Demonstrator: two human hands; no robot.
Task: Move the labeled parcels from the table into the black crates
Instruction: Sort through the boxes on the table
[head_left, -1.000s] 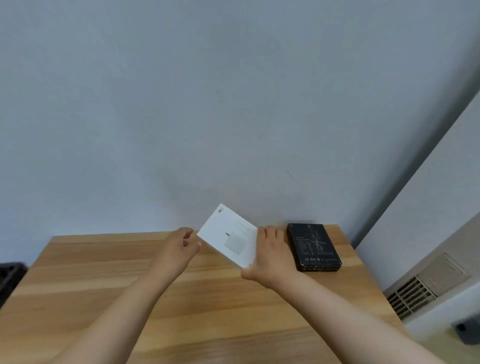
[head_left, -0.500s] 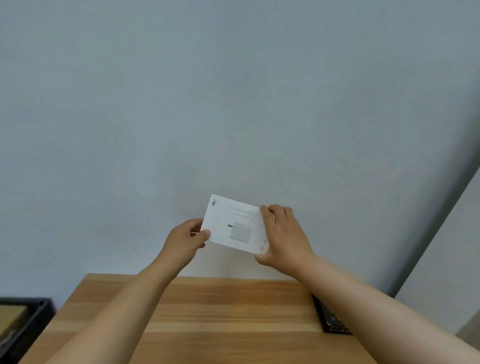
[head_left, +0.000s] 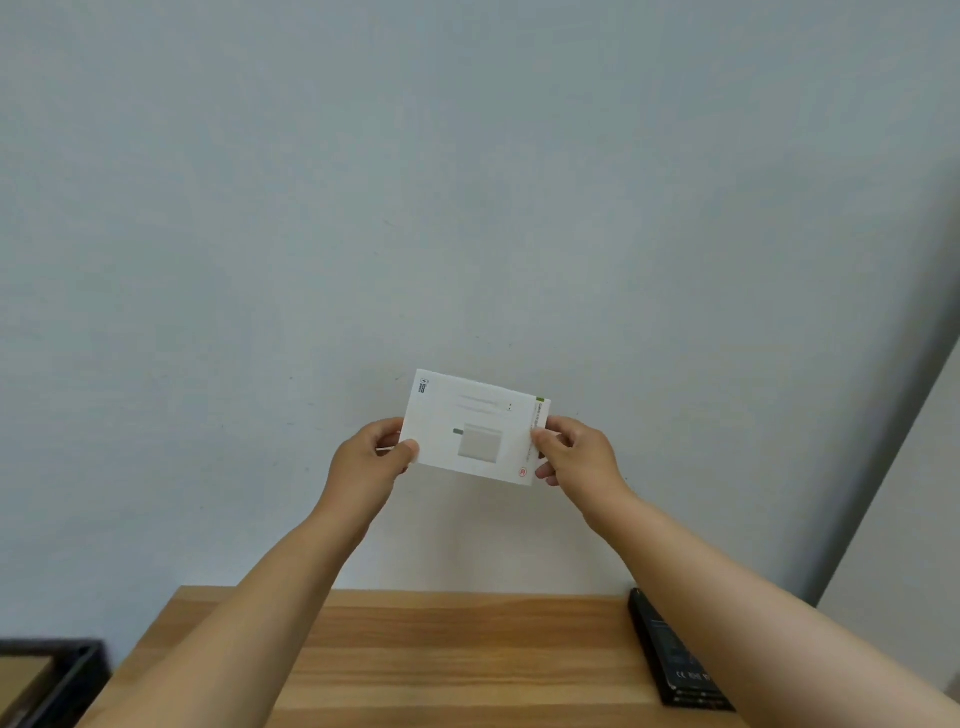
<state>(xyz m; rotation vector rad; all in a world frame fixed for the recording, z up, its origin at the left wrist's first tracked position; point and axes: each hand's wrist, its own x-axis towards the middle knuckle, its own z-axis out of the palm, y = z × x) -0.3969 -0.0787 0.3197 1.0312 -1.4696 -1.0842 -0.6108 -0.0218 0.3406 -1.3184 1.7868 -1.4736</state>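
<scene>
Aloft, both hands, left hand and right hand, pinch white parcel.

A flat white parcel printed with a grey charger picture and a small red mark at its lower right corner is held up facing the camera, slightly tilted, in front of the wall. A black parcel lies flat at the right. A black crate sits at lower left, something tan inside
</scene>
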